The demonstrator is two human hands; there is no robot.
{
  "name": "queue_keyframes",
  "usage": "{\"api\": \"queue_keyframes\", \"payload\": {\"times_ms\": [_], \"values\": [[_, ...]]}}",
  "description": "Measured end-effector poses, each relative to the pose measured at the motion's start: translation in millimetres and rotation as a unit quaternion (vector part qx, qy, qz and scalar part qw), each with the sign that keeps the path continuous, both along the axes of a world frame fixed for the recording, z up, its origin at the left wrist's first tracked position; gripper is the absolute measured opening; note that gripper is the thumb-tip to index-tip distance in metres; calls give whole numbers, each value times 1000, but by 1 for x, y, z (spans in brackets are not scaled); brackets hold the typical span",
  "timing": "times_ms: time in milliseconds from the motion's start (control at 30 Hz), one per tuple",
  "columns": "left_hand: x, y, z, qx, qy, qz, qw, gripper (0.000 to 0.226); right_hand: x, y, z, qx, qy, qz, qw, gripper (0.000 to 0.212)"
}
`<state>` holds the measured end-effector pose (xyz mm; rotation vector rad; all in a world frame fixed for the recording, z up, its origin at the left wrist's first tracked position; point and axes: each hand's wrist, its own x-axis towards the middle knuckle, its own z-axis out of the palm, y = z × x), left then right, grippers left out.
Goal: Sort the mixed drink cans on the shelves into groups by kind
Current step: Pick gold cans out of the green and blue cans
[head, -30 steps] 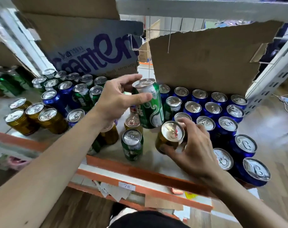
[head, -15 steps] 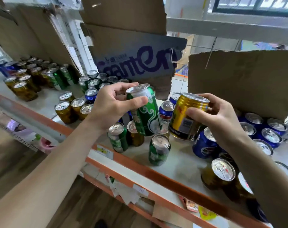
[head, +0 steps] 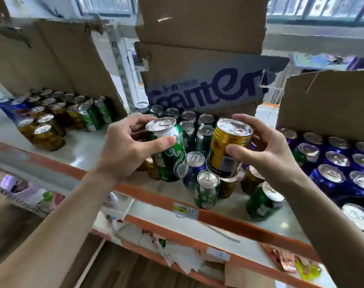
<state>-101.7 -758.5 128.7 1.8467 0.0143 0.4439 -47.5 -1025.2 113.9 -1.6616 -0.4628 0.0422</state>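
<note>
mid-frame above the shelf (head: 83,148), the left hand (head: 129,152) grips a green can (head: 170,161) and the right hand (head: 268,156) a gold can (head: 224,150), each round the upper wall, a sound hold for smooth, sealed, probably weighty, dentable cans.

Both hands are raised above the middle of the shelf (head: 87,150). The left hand (head: 127,150) holds the first can (head: 170,163). The right hand (head: 268,154) holds the second can (head: 224,152) just to the right of it. The two cans are side by side, apart and tilted. Below them a front can (head: 207,190) stands near the shelf's front edge, with a tilted can (head: 262,202) to its right. Behind the hands, rows of cans (head: 189,118) stand before a cardboard box (head: 197,65). A block of cans (head: 339,163) fills the shelf's right end, before a cardboard sheet (head: 326,104). A cluster of cans (head: 52,119) stands far left, before a cardboard panel (head: 52,59).
</note>
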Motion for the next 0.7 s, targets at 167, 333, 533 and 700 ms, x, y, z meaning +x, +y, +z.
{"api": "queue_keyframes", "payload": {"times_ms": [167,333,533,700], "values": [[-4,55,-1,5,-21,-7,1000,57,-19,50,4,-13,-21,-38,999,64],[-6,88,-5,-6,-19,-31,999,59,-35,82,4,-28,-26,-67,997,72],[12,101,-13,28,-8,-34,999,70,-32,91,-3,-67,-29,-91,993,75],[36,90,-10,83,16,-42,996,59,-19,96,-4,-34,-30,-87,995,56]]}}
